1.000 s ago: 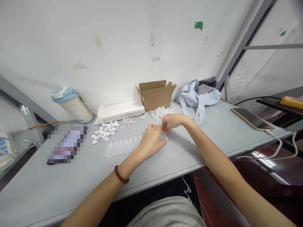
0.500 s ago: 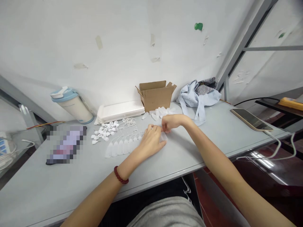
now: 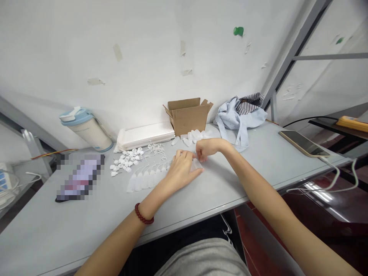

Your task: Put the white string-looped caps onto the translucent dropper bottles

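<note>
My left hand (image 3: 181, 170) is curled round a small clear plastic bottle (image 3: 196, 165) just above the grey table (image 3: 86, 222). My right hand (image 3: 207, 147) meets it from the right, fingers pinched at the bottle's top on something too small to make out. Left of my left hand lies a row of several small clear bottles (image 3: 146, 178) with white looped strings. Behind them sit a heap of small white caps (image 3: 126, 159) and loose white loops (image 3: 155, 147). More clear bottles (image 3: 195, 135) lie behind my right hand.
An open cardboard box (image 3: 188, 114) stands at the wall, with a flat white stack (image 3: 145, 135) left of it and a blue-lidded jug (image 3: 86, 128) further left. A light blue cloth bag (image 3: 241, 115) lies at the right. A phone (image 3: 304, 143) with a cable rests near the table's right edge.
Both hands have stayed together over the bottle; the view has shifted slightly and my left hand has edged a little up and left.
</note>
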